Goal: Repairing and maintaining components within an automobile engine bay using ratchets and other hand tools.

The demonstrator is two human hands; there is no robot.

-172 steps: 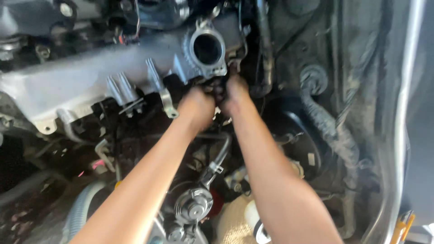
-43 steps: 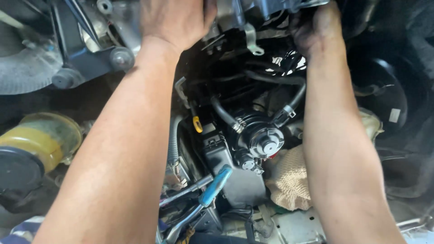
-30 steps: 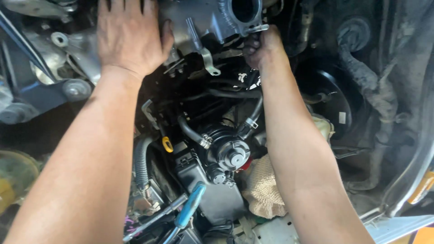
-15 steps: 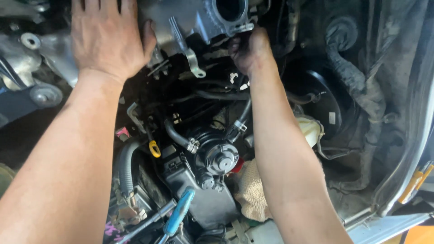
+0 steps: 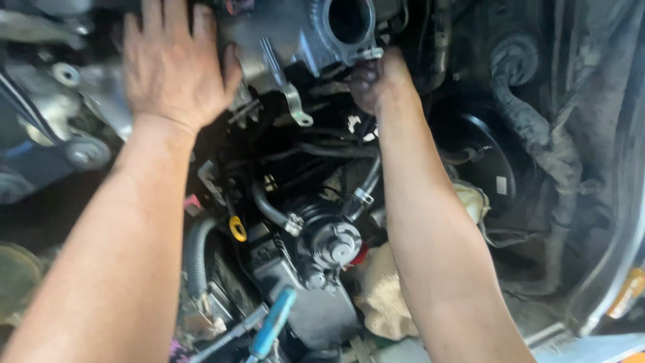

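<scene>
Nearest the camera, between the two forearms and well below the hands, lies one blue-handled tool [image 5: 272, 323]. Just to its right, beside the right forearm, sits one crumpled tan rag [image 5: 383, 299]. A little farther up, midway between the arms, stands one round black cap [image 5: 336, 240] with two black hoses running into it, each held by a metal clamp; one yellow ring [image 5: 237, 228] shows just left of these, nearer the left forearm.

Farther still, the left hand [image 5: 176, 64] lies flat with its fingers spread wide, palm pressed on the left part of the grey intake manifold [image 5: 282, 33]; it grips nothing. The right hand [image 5: 377, 81] is curled narrow at the manifold's right end, fingertips touching the rim just under the one round throttle opening [image 5: 349, 19]. Whether it pinches anything small there cannot be told, since the fingers are dark and partly hidden. One bent metal bracket [image 5: 293, 104] hangs from the manifold between the two hands. To the right of the right hand, well apart, sits one round black brake booster [image 5: 485, 161].
</scene>
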